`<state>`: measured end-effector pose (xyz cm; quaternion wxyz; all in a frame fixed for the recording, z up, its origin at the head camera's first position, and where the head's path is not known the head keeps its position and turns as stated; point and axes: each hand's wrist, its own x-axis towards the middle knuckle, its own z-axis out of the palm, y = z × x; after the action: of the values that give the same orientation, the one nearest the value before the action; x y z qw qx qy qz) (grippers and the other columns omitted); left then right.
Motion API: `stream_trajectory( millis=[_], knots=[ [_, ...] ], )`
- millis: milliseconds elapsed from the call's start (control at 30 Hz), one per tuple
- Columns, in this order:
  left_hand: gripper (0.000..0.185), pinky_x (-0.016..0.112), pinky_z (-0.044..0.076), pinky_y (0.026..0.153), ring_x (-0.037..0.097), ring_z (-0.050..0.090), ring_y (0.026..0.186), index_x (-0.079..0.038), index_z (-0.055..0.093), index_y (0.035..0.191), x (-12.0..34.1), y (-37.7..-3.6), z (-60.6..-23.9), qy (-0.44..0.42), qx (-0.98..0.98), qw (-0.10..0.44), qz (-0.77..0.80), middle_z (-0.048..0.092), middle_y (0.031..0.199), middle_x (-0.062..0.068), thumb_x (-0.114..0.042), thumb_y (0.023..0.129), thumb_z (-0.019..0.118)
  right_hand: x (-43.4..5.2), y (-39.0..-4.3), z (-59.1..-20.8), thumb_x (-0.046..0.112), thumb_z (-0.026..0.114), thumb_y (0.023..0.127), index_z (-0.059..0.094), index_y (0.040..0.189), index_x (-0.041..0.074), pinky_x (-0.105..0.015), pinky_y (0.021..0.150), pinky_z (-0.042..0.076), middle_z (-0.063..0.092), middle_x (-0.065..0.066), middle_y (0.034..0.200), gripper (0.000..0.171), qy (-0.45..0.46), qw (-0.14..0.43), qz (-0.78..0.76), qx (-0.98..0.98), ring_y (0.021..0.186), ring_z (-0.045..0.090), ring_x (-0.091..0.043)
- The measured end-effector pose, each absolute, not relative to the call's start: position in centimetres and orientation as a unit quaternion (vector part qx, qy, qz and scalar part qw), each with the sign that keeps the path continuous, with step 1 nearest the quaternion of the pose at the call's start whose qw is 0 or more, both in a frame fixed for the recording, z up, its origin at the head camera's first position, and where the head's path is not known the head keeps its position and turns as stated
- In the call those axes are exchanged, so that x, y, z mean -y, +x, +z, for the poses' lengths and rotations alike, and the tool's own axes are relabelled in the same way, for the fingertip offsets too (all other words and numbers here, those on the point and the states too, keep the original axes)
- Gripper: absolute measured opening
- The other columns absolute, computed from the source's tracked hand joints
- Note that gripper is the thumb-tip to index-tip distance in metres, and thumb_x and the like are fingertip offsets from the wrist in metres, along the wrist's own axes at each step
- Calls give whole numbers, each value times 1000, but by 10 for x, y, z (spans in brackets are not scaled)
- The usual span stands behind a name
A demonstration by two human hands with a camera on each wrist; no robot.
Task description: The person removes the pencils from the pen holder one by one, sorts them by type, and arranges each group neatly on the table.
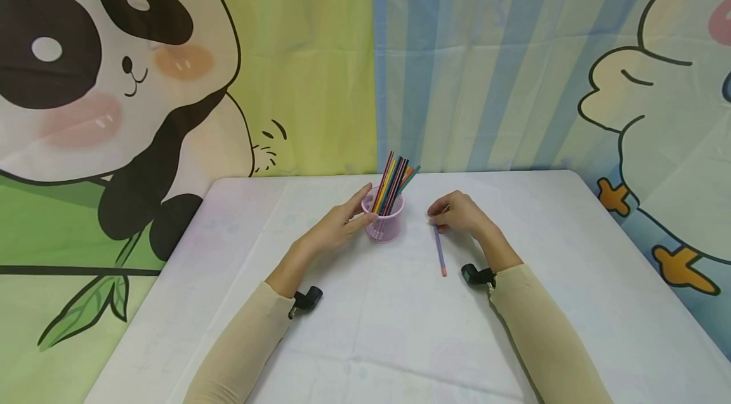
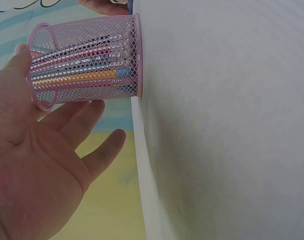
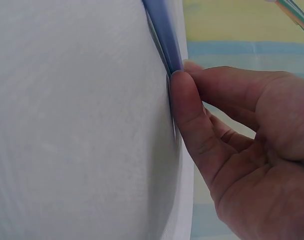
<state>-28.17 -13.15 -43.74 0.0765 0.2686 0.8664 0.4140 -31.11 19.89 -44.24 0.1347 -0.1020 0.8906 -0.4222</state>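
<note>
A pink mesh pencil cup [image 1: 385, 232] stands on the white table, with several coloured pencils [image 1: 391, 185] leaning in it. My left hand [image 1: 335, 228] holds the cup at its rim, thumb on the near side and fingers behind. In the left wrist view the ring of the cup [image 2: 139, 55] rests on the tabletop. To the right of the cup my right hand [image 1: 459, 214] pinches the far end of a purple pencil [image 1: 438, 248]. Its orange-pink end points toward me. The right wrist view shows thumb and finger gripping the pencil [image 3: 164, 30] close over the tabletop.
A white cloth covers the table [image 1: 354, 328]. Behind it hangs a printed curtain [image 1: 320, 61] with a panda and other cartoon figures. Small black cameras [image 1: 308, 298] sit at both wrists.
</note>
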Motion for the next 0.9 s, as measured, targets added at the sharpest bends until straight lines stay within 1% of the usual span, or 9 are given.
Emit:
stream_trajectory(
  millis=[233, 400, 467, 533, 600, 667, 733, 833, 900],
  knots=[
    [75, 54, 33, 125, 28, 46, 149, -41, 10, 167, 132, -282, -437, 264, -866, 82, 416, 44, 162, 14, -56, 105, 50, -199, -310, -441, 4, 75, 95, 75, 116, -3, -26, 66, 59, 77, -16, 100, 23, -105, 129, -421, -892, 69, 70, -14],
    [75, 53, 33, 125, 28, 46, 149, -41, 10, 167, 132, -282, -437, 263, -866, 85, 417, 45, 162, 15, -56, 105, 51, -200, -309, -435, 4, 73, 95, 74, 119, -4, -31, 64, 58, 75, -18, 96, 25, -114, 94, -424, -894, 68, 71, -21],
    [75, 53, 33, 125, 28, 46, 149, -41, 10, 167, 132, -282, -437, 263, -866, 84, 418, 45, 161, 15, -56, 106, 51, -201, -309, -432, 5, 72, 96, 74, 120, -3, -35, 67, 61, 74, -19, 98, 26, -113, 77, -424, -895, 71, 71, -24],
    [75, 53, 33, 125, 28, 46, 149, -41, 10, 167, 132, -282, -437, 264, -865, 84, 417, 45, 162, 14, -55, 106, 52, -201, -309, -428, 8, 72, 98, 73, 122, -3, -42, 73, 63, 73, -19, 103, 27, -110, 63, -431, -894, 76, 72, -26],
    [75, 53, 33, 125, 28, 46, 149, -40, 10, 167, 132, -281, -437, 263, -866, 84, 417, 44, 162, 14, -54, 106, 52, -202, -308, -423, 10, 71, 99, 72, 124, -2, -47, 80, 63, 73, -22, 108, 27, -106, 49, -441, -890, 81, 73, -29],
    [75, 53, 33, 125, 28, 46, 149, -38, 10, 167, 133, -281, -436, 263, -866, 84, 417, 45, 161, 15, -54, 106, 52, -202, -306, -418, 13, 69, 101, 71, 125, 0, -51, 85, 63, 74, -23, 111, 27, -105, 28, -454, -884, 86, 74, -33],
    [76, 53, 33, 125, 28, 46, 149, -38, 10, 167, 133, -281, -437, 262, -867, 85, 416, 45, 162, 15, -54, 106, 52, -201, -303, -410, 15, 68, 102, 71, 125, 3, -47, 85, 63, 74, -22, 111, 27, -107, 0, -465, -879, 91, 75, -35],
    [75, 52, 33, 125, 27, 46, 149, -40, 10, 167, 133, -282, -437, 262, -867, 87, 415, 45, 161, 15, -54, 106, 51, -197, -298, -399, 15, 67, 103, 71, 125, 5, -33, 80, 63, 74, -19, 111, 25, -113, -51, -480, -868, 93, 75, -34],
    [74, 52, 33, 125, 27, 46, 149, -41, 10, 167, 133, -282, -437, 263, -866, 88, 416, 45, 161, 15, -54, 106, 51, -194, -295, -391, 14, 67, 103, 72, 123, 5, -23, 77, 61, 73, -16, 109, 23, -117, -82, -494, -858, 91, 75, -30]
  ],
)
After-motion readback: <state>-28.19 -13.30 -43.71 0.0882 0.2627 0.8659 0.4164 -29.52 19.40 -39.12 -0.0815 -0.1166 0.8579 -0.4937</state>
